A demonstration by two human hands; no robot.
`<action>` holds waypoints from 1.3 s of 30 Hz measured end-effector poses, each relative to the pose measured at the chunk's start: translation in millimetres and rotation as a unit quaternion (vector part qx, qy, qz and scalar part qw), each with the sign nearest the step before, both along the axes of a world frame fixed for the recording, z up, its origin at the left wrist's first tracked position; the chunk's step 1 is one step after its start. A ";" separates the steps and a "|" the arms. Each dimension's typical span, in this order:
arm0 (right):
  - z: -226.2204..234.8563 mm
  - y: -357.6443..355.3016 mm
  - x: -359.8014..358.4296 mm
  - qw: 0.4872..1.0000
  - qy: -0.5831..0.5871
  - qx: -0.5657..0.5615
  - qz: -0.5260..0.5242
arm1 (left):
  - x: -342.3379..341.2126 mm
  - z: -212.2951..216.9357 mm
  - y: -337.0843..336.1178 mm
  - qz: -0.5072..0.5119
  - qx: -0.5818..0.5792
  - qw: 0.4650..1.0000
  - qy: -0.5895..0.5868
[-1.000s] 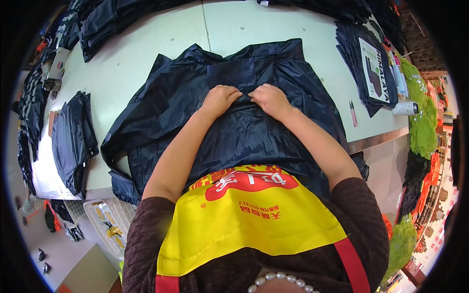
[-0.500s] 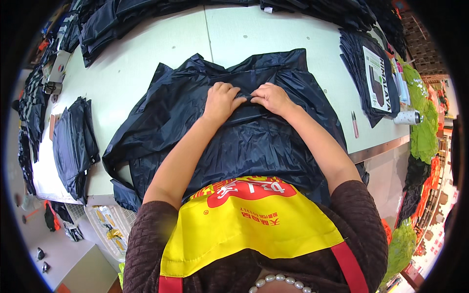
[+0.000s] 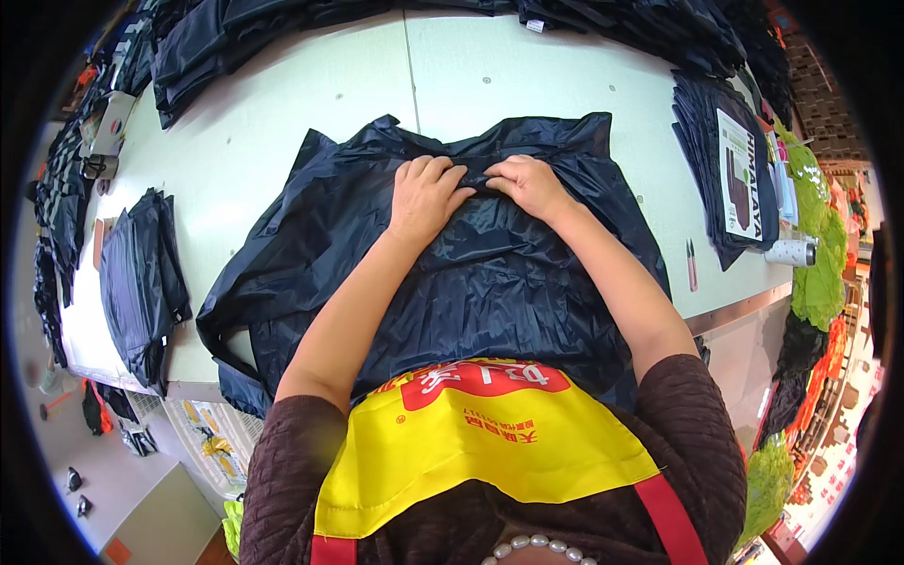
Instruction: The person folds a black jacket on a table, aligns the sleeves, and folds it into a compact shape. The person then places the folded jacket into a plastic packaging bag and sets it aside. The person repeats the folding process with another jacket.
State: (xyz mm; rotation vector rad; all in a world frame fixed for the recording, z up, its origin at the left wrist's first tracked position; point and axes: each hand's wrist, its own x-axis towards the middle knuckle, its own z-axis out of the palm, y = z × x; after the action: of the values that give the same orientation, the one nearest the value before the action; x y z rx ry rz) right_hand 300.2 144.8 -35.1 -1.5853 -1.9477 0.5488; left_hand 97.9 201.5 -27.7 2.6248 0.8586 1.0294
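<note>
A dark navy, shiny thin garment [image 3: 490, 282], likely a jacket, lies spread and wrinkled on the pale table in front of me. Its near edge reaches my yellow apron. Close to the garment's far edge, my left hand [image 3: 426, 196] pinches the fabric between thumb and fingers. A short gap to the right, my right hand [image 3: 530, 186] pinches the same fabric, fingertips pointing towards the left hand. A small fold of cloth rises between the two hands. The fingertips partly hide what exactly they grip.
Folded dark garments [image 3: 146, 282] are stacked at the left. More dark clothing [image 3: 282, 42] lines the far edge. At the right are a dark stack with a printed white sheet [image 3: 739, 174], small thread snips [image 3: 692, 266] and a white cylinder [image 3: 789, 251]. Lime-green fabric [image 3: 819, 273] hangs beyond.
The view has shifted slightly, so the table and garment appear lower. Both hands, still pinching, are a little closer to the garment's far edge.
</note>
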 end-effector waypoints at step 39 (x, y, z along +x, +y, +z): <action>13.4 33.7 -5.5 0.971 -0.138 0.182 0.068 | 10.6 13.7 127.9 -0.162 0.050 0.901 0.400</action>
State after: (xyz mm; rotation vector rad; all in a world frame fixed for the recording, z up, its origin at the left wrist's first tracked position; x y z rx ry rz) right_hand 294.6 178.5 -21.8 -1.3543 -2.2198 0.0109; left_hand 108.5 329.4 -14.0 3.1407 0.4402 -0.1360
